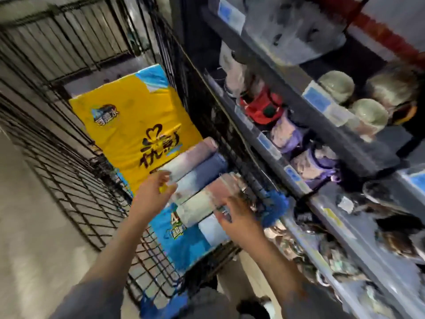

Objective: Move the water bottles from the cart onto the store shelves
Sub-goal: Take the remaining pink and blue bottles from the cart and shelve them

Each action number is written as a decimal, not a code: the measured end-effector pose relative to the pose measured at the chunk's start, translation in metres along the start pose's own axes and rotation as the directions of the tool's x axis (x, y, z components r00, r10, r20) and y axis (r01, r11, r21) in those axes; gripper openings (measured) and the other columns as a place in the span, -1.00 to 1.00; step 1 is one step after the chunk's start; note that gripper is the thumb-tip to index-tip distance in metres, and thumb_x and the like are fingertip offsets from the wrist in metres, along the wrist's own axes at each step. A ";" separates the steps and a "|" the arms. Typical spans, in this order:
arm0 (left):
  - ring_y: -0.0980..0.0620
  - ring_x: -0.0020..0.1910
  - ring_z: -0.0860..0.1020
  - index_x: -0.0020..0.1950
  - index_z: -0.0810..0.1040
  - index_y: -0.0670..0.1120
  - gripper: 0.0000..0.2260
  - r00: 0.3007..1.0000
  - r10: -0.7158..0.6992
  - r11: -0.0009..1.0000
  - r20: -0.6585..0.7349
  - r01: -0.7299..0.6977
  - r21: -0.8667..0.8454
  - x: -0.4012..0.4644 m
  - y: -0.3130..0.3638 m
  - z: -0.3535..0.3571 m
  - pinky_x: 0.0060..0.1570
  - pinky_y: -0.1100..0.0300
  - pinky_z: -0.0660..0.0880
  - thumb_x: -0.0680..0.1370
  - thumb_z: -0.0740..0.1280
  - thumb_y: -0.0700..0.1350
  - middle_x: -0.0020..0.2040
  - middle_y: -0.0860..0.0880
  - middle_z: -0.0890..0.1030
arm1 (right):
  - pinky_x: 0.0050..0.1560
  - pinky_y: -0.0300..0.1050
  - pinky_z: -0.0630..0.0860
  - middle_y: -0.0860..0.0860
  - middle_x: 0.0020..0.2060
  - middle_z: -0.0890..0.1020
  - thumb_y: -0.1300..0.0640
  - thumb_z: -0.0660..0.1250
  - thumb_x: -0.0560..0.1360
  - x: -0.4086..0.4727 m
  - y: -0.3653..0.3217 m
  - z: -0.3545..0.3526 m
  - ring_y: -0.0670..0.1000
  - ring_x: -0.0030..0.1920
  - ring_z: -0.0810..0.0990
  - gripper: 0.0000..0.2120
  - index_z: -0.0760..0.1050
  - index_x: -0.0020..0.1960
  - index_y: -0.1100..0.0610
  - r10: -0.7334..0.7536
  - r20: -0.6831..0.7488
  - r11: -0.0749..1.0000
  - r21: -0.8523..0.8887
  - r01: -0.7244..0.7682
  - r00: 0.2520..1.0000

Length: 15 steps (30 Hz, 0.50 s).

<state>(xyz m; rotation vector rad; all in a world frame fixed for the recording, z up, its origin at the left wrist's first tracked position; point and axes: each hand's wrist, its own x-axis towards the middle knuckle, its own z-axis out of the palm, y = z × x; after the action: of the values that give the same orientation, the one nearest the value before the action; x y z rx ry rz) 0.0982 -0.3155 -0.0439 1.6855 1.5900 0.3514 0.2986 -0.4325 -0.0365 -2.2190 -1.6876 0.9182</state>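
Cart (76, 180), wire, left and centre of frame: holds a yellow package (135, 125) with a few water bottles (195, 176) lying side by side on top, just above centre-bottom. Shelves (322, 125), right of frame: already stocked with bottles; whether any came from your cart cannot be told. Your left hand (158, 187) reaches for the bottles, fingers loosely spread; your right hand (236, 217) touches the nearest, grip unclear through blur. Remaining: judged, all bottles in the cart.
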 end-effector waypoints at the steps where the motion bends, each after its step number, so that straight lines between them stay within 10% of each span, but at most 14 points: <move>1: -0.10 0.11 0.54 0.30 0.49 -0.12 -0.64 1.000 -0.008 0.999 0.014 0.007 0.050 0.017 -0.006 -0.001 0.06 0.05 0.45 0.53 0.39 -0.06 0.12 -0.10 0.57 | -0.02 0.04 0.50 0.13 0.11 0.56 -0.26 -0.04 0.40 0.005 0.001 0.008 0.19 0.08 0.57 -0.35 0.51 0.18 0.15 0.023 0.002 0.996 -0.085 -0.023 1.000; 5: -0.20 0.26 0.46 0.41 0.38 -0.15 -0.50 0.996 0.041 0.956 0.078 -0.062 0.288 0.081 -0.014 0.014 0.15 -0.03 0.40 0.55 0.34 0.06 0.27 -0.22 0.50 | -0.38 -0.08 0.45 0.06 -0.26 0.57 -0.12 0.18 0.42 0.007 0.004 0.016 0.18 -0.28 0.59 -0.69 0.52 -0.12 0.11 0.017 -0.094 0.960 -0.276 -0.042 0.995; 15: -0.21 0.20 0.45 0.38 0.30 -0.11 -0.35 0.958 0.040 0.881 0.286 -0.168 0.442 0.143 -0.037 0.057 0.02 -0.03 0.44 0.47 0.32 0.27 0.29 -0.17 0.45 | -0.37 -0.19 0.23 -0.02 -0.18 0.60 -0.09 0.18 0.39 0.008 0.001 0.012 0.07 -0.28 0.59 -0.75 0.47 -0.11 0.06 0.090 -0.044 0.937 -0.336 -0.100 0.995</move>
<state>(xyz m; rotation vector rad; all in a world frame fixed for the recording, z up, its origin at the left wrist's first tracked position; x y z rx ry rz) 0.1351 -0.2047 -0.1503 2.0812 1.4515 -0.2251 0.2936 -0.4277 -0.0487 -2.5366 -1.8578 0.6512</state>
